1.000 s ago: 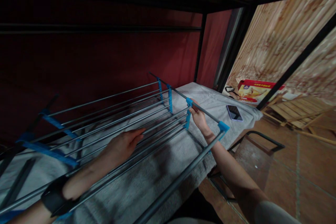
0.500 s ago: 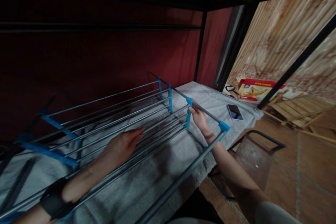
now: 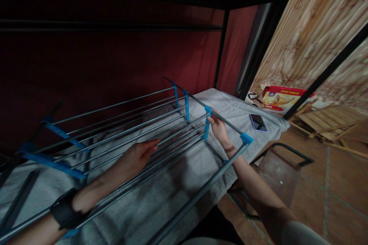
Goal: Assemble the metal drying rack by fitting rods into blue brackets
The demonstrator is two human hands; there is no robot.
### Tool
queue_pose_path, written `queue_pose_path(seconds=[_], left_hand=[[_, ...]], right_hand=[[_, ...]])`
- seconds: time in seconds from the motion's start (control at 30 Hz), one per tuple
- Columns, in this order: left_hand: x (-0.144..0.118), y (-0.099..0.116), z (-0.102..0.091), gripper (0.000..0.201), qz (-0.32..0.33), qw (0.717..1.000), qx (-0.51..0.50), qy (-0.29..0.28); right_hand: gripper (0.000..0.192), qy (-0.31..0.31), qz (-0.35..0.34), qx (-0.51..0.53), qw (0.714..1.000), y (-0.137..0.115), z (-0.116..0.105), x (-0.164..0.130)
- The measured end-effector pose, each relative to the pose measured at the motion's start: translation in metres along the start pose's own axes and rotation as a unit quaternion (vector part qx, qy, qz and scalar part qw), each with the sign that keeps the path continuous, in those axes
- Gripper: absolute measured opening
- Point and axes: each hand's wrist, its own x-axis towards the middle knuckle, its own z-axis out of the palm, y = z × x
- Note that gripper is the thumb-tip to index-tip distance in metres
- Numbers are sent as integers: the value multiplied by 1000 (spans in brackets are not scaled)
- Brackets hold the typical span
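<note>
A rack [image 3: 135,134] of thin grey metal rods with blue plastic joints lies across the grey blanket. My left hand [image 3: 138,157], with a black watch [image 3: 66,208] on its wrist, is closed around one of the rods near the middle; most of its fingers are hidden underneath. At the rack's right end my right hand [image 3: 217,126] grips the blue plastic bracket [image 3: 207,120] beside the grey side tube, thumb in front and the other fingers mostly hidden behind.
A phone [image 3: 258,122] rests on the blanket [image 3: 230,101] to the right. Beyond are a red and yellow box [image 3: 283,99], wooden slats [image 3: 333,120] and a chair [image 3: 277,172]. Dark bed-frame bars [image 3: 220,51] and a dark red wall [image 3: 138,61] enclose the back.
My view has shifted very slightly. Both hands keep their places on the rack, and my left forearm sits a touch further right in view.
</note>
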Motion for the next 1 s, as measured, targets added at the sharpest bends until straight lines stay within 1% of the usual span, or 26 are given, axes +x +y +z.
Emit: queue_pose_path(seconds=[0.2, 0.33, 0.4, 0.47, 0.5, 0.57, 0.6, 0.67, 0.73, 0.8, 0.9, 1.0], left_hand=[[4, -9, 5, 51, 11, 1000, 7, 10], [7, -10, 5, 51, 13, 998, 66, 2], [7, -9, 5, 49, 12, 995, 103, 1], [7, -9, 5, 47, 16, 992, 125, -3], [6, -9, 5, 46, 19, 991, 129, -6], [4, -11, 4, 45, 32, 991, 131, -5], [2, -12, 3, 45, 38, 990, 132, -4], [-3, -15, 1, 45, 47, 989, 141, -4], [-9, -17, -3, 45, 48, 986, 156, -9], [-16, -18, -8, 44, 45, 985, 166, -19], [-28, -19, -18, 43, 39, 985, 164, -36], [-44, -27, -34, 45, 41, 988, 145, -38]], right_hand=[[49, 9, 5, 10, 1000, 3, 1, 0], [41, -3, 5, -7, 1000, -1, 1, 1], [37, -9, 9, -29, 1000, -3, 1, -3], [38, 3, 8, -56, 998, -4, 2, -16], [41, 25, 1, -71, 997, -6, 3, -25], [45, 74, -35, -109, 991, -9, 5, -48], [45, 76, -62, -133, 986, -13, 7, -60], [42, 40, -135, -183, 973, -23, 12, -83], [42, -22, -212, -209, 954, -37, 21, -100], [44, -91, -275, -228, 930, -51, 36, -109], [50, -164, -322, -254, 897, -67, 65, -113], [53, -202, -329, -281, 879, -75, 89, -112]])
